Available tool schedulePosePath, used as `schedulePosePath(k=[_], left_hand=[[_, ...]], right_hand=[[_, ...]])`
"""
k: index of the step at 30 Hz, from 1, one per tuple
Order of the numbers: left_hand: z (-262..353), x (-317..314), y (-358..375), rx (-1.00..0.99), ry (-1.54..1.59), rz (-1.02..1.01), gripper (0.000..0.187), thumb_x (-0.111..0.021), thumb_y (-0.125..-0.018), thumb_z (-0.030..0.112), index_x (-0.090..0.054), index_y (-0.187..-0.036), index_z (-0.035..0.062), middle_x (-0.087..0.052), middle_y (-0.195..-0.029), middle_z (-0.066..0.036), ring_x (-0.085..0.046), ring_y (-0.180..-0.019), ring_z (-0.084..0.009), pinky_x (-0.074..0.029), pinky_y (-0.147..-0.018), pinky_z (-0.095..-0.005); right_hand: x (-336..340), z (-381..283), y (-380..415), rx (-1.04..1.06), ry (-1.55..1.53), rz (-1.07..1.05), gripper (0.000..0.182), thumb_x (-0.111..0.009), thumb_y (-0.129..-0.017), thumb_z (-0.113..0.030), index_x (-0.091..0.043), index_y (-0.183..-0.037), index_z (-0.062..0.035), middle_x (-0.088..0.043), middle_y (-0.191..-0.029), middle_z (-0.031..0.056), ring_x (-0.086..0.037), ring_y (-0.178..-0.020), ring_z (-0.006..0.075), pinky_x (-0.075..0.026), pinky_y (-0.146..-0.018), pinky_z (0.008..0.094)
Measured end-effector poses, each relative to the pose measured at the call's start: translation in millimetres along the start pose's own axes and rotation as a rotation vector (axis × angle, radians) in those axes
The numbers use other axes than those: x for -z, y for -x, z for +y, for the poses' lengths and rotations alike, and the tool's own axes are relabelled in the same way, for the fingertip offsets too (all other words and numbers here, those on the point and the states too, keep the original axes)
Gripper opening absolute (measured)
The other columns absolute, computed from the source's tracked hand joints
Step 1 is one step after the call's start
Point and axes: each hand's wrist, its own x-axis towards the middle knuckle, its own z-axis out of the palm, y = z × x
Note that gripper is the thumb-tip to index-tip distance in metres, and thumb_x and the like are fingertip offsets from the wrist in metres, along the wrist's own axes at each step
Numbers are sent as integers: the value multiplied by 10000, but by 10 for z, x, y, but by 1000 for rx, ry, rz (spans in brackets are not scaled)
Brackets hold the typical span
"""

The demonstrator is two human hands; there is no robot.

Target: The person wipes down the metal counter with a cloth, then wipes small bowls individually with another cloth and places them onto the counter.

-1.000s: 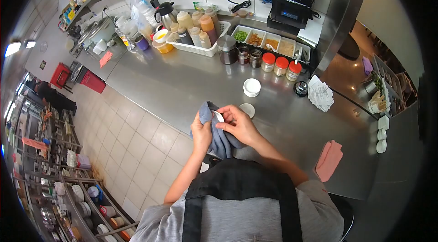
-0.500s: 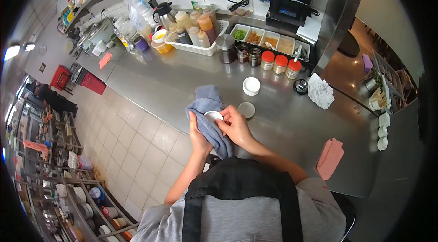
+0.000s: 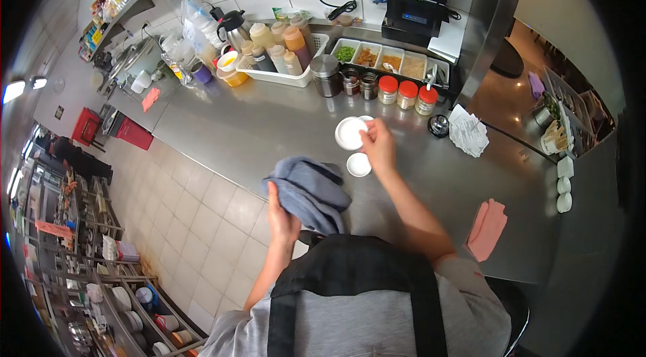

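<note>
My left hand (image 3: pixel 282 217) is closed on a blue-grey cloth (image 3: pixel 308 190), which hangs bunched over the counter's near edge. Out over the steel counter, my right hand (image 3: pixel 378 145) pinches the right rim of a small white dish (image 3: pixel 350 133). Behind that dish, another white dish (image 3: pixel 367 118) is mostly hidden. A further small white dish (image 3: pixel 359 164) lies on the counter just below, between the cloth and my right forearm.
A white basket of squeeze bottles (image 3: pixel 289 78), lidded jars (image 3: pixel 387 90) and a tray of toppings (image 3: pixel 367 56) line the back. A call bell (image 3: pixel 439 126), papers (image 3: pixel 468 131) and a pink cloth (image 3: pixel 487 229) are at the right. A person (image 3: pixel 81 158) stands far left.
My right hand has moved forward, away from the cloth, carrying the white dish over the other dishes. My left hand still holds the cloth, now lower and more spread out.
</note>
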Motion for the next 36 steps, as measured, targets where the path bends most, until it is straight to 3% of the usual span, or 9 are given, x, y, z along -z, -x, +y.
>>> schedulePosePath(k=[7,10,13,17,20,24,28,33,36], left_hand=[[239,235,38,-109,27,34,709,-369,-976,586,-431,-1374,1,-493,-1392,-144,-458,-1295,-294,-338,-1101,-431],[196,232,60,-102,57,59,674,-378,-985,546,-429,-1376,-1,-496,-1390,-144,-458,-1294,-297,-335,-1102,-437],[142,242,99,-68,123,31,590,-395,-997,461,-448,-1355,-4,-529,-1352,-142,-475,-1279,-283,-351,-1086,-429],[-8,255,69,33,126,-43,557,-404,-987,419,-461,-1340,-9,-548,-1324,-137,-498,-1246,-278,-364,-1072,-424],[-145,222,-26,135,57,-18,562,-461,-969,445,-485,-1303,-6,-605,-1209,-111,-571,-1119,-253,-418,-1011,-401],[-226,10,-52,325,-429,-85,257,-544,-959,140,-615,-1177,25,-643,-1133,-81,-570,-1086,-150,-446,-940,-297],[-276,-169,-96,-160,-777,-160,365,-564,-824,-78,-613,-1163,48,-633,-1121,-66,-559,-1062,-121,-450,-927,-286],[-261,-269,-96,-302,-685,60,282,-610,-774,-126,-580,-1005,34,-621,-954,-42,-575,-911,-111,-486,-803,-250],[-323,9,-132,-256,-824,95,176,-656,-825,-45,-608,-979,26,-634,-888,-17,-582,-806,-105,-486,-762,-252]], right_hand=[[146,783,-410,-221,-45,-16,213,-677,-848,-62,-572,-1006,33,-633,-828,164,-666,-635,258,-517,-504,348],[134,1065,-260,450,622,300,289,-705,-837,-133,-592,-1048,28,-631,-822,152,-648,-572,274,-519,-541,374],[75,1150,117,225,680,252,297,-701,-817,-149,-599,-1033,27,-645,-820,181,-661,-598,331,-520,-601,411],[83,1142,510,-295,416,-239,240,-654,-820,-65,-601,-1036,27,-668,-844,170,-677,-660,265,-544,-573,370],[41,709,628,-261,78,-252,232,-652,-824,-21,-611,-1047,28,-679,-847,145,-674,-650,177,-545,-488,309],[-37,-130,736,-172,-183,-487,211,-606,-873,-7,-610,-1080,34,-648,-853,107,-658,-679,161,-539,-548,288],[-48,-352,815,-44,-195,-572,269,-555,-935,-63,-599,-1186,24,-561,-933,80,-627,-669,146,-518,-618,257],[16,-574,811,158,-56,-671,336,-561,-916,-73,-600,-1248,-34,-526,-928,125,-569,-755,217,-462,-673,329],[13,-673,796,230,3,-719,366,-578,-923,-52,-591,-1289,-51,-490,-934,83,-527,-786,158,-443,-683,285]])
